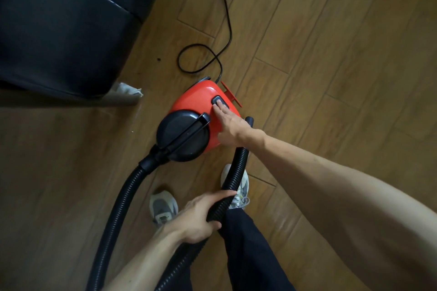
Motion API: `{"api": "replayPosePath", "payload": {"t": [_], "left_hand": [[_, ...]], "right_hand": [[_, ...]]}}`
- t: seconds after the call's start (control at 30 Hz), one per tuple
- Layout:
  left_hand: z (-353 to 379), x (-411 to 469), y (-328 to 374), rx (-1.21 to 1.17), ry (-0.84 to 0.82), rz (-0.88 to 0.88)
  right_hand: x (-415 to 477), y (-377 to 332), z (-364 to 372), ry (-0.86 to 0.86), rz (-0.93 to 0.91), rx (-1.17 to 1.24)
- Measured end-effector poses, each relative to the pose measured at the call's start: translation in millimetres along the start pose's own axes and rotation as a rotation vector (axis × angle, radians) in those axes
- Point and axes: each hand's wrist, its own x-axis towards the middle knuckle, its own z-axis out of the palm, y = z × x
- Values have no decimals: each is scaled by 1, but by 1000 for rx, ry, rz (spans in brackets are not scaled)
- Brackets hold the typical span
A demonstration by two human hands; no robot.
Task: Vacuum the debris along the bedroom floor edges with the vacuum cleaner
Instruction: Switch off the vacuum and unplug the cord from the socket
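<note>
A red canister vacuum cleaner (198, 99) with a black round front and handle stands on the wooden floor in the middle of the view. My right hand (230, 125) reaches over it, fingers stretched out, fingertips resting on the black button (218, 99) on its top. My left hand (201, 217) is wrapped around the black ribbed hose (236, 172) near my legs. The hose loops from the vacuum's front down to the left and back up past my hand. A small dark speck of debris (159, 59) lies on the floor beside the bed.
A dark-covered bed (59, 26) fills the upper left, with a white scrap (128, 91) at its corner. The black power cord (212, 54) curls on the floor behind the vacuum. My two grey shoes (163, 208) stand below the vacuum. Wooden planks (331, 54) stretch to the right.
</note>
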Motion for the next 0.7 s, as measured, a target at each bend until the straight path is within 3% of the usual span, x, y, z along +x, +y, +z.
{"api": "replayPosePath", "payload": {"t": [0.17, 0.27, 0.43, 0.7], "left_hand": [[1, -1, 15, 7, -6, -1], [1, -3, 23, 5, 5, -6], [5, -8, 31, 33, 4, 5], [15, -24, 20, 105, -85, 10]], "right_hand": [[-48, 41, 13, 232, 145, 203], [-84, 60, 33, 150, 283, 306], [-120, 51, 51, 113, 293, 853], [-145, 37, 78, 139, 304, 1053]]}}
